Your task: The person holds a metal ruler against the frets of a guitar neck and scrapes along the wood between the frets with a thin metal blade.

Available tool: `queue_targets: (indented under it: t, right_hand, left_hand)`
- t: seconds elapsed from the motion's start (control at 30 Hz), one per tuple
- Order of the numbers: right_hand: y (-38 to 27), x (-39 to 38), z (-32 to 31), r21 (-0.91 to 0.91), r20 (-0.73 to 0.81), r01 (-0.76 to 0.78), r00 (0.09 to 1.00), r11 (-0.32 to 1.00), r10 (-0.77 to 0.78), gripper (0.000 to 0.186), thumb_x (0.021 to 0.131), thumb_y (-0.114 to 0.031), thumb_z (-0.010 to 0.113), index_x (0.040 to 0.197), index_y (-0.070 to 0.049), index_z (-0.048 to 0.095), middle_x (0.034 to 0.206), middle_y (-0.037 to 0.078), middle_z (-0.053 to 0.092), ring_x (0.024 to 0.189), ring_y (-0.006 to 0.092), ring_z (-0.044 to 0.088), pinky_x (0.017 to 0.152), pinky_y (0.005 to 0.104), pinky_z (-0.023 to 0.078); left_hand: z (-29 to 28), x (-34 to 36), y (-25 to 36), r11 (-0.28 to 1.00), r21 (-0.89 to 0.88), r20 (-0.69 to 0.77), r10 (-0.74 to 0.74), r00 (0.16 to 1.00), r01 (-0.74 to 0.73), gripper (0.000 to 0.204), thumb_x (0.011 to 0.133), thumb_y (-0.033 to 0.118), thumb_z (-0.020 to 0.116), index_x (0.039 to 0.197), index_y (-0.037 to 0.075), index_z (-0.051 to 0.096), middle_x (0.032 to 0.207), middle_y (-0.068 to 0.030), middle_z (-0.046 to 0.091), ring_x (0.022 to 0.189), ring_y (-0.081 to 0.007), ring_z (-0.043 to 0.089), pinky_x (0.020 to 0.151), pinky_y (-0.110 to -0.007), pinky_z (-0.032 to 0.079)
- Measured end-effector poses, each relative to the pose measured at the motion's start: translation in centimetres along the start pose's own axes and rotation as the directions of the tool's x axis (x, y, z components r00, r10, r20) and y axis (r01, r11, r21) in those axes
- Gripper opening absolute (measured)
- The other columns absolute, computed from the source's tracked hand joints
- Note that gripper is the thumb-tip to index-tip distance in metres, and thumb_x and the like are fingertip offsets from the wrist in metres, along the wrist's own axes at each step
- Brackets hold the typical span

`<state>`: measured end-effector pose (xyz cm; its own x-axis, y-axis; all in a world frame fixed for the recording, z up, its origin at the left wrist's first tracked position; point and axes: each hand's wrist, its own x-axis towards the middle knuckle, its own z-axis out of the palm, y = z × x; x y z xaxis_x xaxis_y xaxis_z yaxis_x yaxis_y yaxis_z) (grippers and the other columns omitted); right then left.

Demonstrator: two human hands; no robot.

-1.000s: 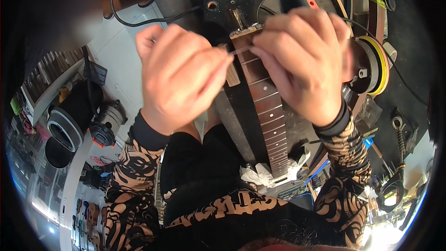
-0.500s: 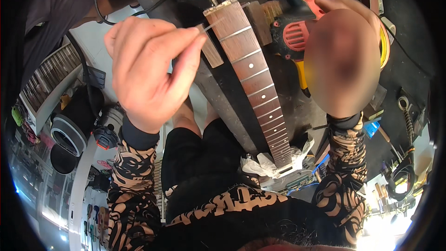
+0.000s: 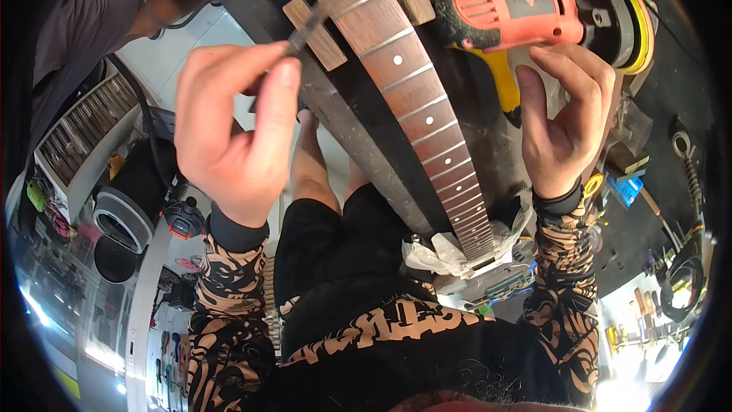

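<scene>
A guitar neck with a brown fretboard, metal frets and white dot inlays runs from the top centre down to the right. My left hand, left of its wide end, pinches a thin dark tapering tool between thumb and index finger. The tool's tip, blurred, is over the fretboard near the end frets; whether it touches cannot be told. My right hand hangs open to the right of the neck, fingers curved and apart with nothing in them. Just beyond it lies a red and black power polisher.
Wooden blocks flank the neck's wide end. Crumpled white wrapping surrounds its narrow end. A yellow-handled tool lies below the polisher. At left are another person's dark clothing and a black-and-grey cylinder. Hand tools lie far right.
The right hand has come down from the red polisher area and now shows open. The tool in my left hand shows more of its dark length. The view has shifted, with the neck higher.
</scene>
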<state>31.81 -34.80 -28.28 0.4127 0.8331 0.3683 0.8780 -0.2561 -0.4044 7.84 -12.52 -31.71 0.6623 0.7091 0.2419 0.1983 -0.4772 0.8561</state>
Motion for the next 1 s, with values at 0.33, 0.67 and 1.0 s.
queue_targets:
  t: [0.33, 0.67, 1.0]
  right_hand:
    - [-1.9, -7.4, -1.0, 0.132, 0.029, -0.420, 0.907, 0.898, 0.420, 0.028, 0.098, 0.002, 0.085, 0.125, -0.002, 0.079, 0.119, 0.010, 0.077, 0.111, 0.0251, 0.073, 0.105, 0.0377, 0.053]
    - [-5.1, -13.7, -1.6, 0.257, 0.015, -0.682, 0.711, 0.684, 0.703, 0.019, 0.117, -0.007, 0.069, 0.133, 0.001, 0.076, 0.122, 0.007, 0.078, 0.116, 0.0155, 0.072, 0.107, 0.0318, 0.054]
    - [-5.7, -13.7, -0.9, 0.282, 0.003, -0.592, 0.787, 0.755, 0.616, 0.029, 0.110, 0.008, 0.063, 0.134, 0.000, 0.075, 0.125, 0.009, 0.078, 0.123, 0.0196, 0.074, 0.113, 0.0344, 0.054]
  left_hand:
    - [0.2, -1.3, -1.1, 0.984, -0.174, -0.008, 0.037, 0.999, -0.038, 0.015, 0.102, -0.007, 0.082, 0.116, -0.004, 0.079, 0.102, -0.0080, 0.073, 0.083, -0.0147, 0.064, 0.074, -0.029, 0.051]
    - [-1.1, -3.5, -2.0, 0.975, -0.193, 0.007, 0.115, 0.993, -0.111, 0.015, 0.101, -0.010, 0.083, 0.115, -0.005, 0.079, 0.104, -0.0068, 0.073, 0.086, -0.0131, 0.061, 0.077, -0.027, 0.050]
    - [-1.5, -3.8, -2.1, 0.975, -0.181, -0.003, 0.130, 0.991, -0.128, 0.014, 0.100, -0.009, 0.085, 0.112, -0.004, 0.079, 0.103, -0.0062, 0.072, 0.084, -0.0120, 0.060, 0.076, -0.026, 0.050]
